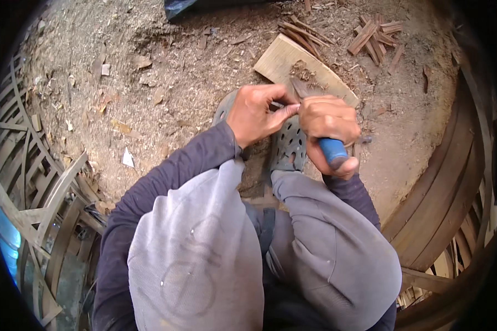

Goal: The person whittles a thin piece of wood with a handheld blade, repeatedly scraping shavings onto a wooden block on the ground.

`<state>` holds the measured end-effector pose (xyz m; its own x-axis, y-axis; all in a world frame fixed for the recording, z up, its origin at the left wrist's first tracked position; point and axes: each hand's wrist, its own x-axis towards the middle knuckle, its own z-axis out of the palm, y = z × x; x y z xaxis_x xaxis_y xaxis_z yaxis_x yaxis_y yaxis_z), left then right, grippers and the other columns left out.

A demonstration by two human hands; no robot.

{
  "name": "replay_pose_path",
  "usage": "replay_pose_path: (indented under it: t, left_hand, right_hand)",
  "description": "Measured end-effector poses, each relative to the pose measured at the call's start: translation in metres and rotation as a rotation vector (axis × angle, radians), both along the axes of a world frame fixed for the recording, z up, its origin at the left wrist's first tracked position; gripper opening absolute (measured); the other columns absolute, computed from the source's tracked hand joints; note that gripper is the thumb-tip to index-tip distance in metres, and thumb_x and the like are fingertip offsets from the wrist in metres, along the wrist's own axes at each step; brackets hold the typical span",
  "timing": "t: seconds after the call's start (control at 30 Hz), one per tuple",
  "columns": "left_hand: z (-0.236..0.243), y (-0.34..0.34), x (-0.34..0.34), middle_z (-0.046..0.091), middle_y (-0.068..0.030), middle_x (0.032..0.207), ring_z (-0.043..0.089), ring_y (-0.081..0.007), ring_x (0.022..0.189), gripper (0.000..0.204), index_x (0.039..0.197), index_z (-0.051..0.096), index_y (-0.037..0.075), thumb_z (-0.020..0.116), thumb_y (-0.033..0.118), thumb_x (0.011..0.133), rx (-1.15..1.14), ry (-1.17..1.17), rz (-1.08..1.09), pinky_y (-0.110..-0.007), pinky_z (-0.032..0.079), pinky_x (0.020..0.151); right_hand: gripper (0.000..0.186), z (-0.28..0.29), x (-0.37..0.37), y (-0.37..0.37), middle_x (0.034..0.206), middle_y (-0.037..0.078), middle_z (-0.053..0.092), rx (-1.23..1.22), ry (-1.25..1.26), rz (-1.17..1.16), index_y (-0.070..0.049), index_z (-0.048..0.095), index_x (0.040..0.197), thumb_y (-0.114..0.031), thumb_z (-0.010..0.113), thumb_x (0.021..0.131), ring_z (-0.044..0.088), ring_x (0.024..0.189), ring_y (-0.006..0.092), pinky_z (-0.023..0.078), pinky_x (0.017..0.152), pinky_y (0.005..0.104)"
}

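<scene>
Blue-handled tool [332,151]: clenched by right fingers [330,115]; left fingers [284,113], ten o'clock, pinched, contents unclear, could be nicked by slippage.

From between your left hand [262,113] and right hand [329,124], you have open passage at 9 to 10 o'clock, low over the brown, chip-strewn earth [171,83], and a narrower lane at 3. A pale, flat wooden board [281,58] blocks you at 12; loose reddish-brown sticks [373,39] lie beyond, toward 1. Brown curved planks [442,182] wall off 4; your grey-trousered knees [337,243] crowd 5 to 7.
</scene>
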<state>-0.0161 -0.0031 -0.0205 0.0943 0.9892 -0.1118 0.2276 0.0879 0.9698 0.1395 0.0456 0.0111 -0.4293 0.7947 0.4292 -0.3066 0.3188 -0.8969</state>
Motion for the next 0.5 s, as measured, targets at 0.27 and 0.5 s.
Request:
replay_pose_path:
  t: [0.27,0.5]
  left_hand:
    - [0.0,-0.002,0.001,0.071,-0.0108,0.074,0.07,-0.0141,0.068,0.014,0.085,0.07,0.0,0.078,0.01,0.08,0.016,0.043,-0.018,-0.028,0.055,0.062]
    - [0.018,-0.005,-0.013,0.073,-0.0093,0.087,0.069,-0.0106,0.075,0.015,0.089,0.07,-0.002,0.08,0.007,0.083,-0.133,-0.082,0.049,-0.023,0.056,0.066]
  right_hand:
    - [0.08,-0.001,0.01,0.001,0.054,0.008,0.047,0.06,-0.132,-0.148,0.0,0.051,0.066,-0.072,0.032,0.095,0.047,0.045,0.0232,0.044,0.049,0.0372]
    - [0.083,0.057,0.057,0.02,0.055,0.002,0.039,-0.157,0.14,-0.298,-0.004,0.047,0.074,-0.087,0.038,0.084,0.037,0.045,0.0147,0.03,0.044,0.0284]
